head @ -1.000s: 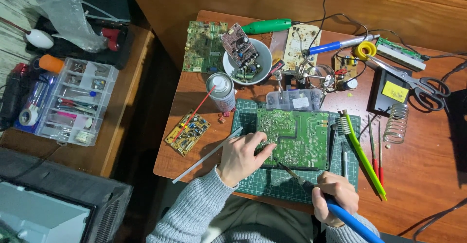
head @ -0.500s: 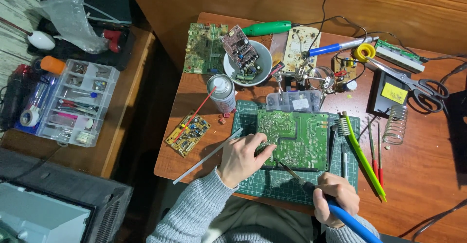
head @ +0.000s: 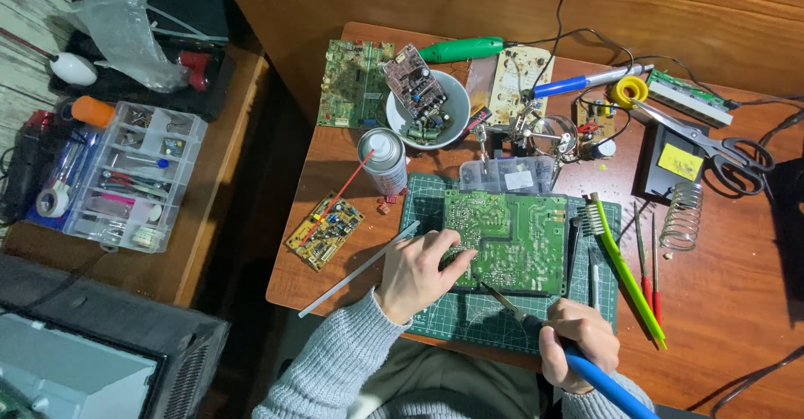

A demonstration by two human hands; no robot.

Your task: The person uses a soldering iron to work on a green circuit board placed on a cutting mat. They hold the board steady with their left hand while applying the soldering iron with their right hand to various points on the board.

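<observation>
The green circuit board (head: 511, 239) lies solder-side up on my gridded cutting mat (head: 469, 314), long axis running nine to three. My left hand (head: 419, 268) rests on its seven o'clock corner, fingers curled down and pressing the edge, nothing in them. My right hand (head: 578, 339) sits at the board's five o'clock, fingers closed round the blue-handled soldering iron (head: 536, 331); its thin metal tip slants toward eleven and meets the board's near edge, just beside my left fingertips. So my left hand is on the board and the right reaches it only through the iron. At the board's twelve o'clock stands a clear plastic box (head: 507, 174), at ten a spray can (head: 383, 159) with a red straw, at three a green-handled brush (head: 624, 272).
</observation>
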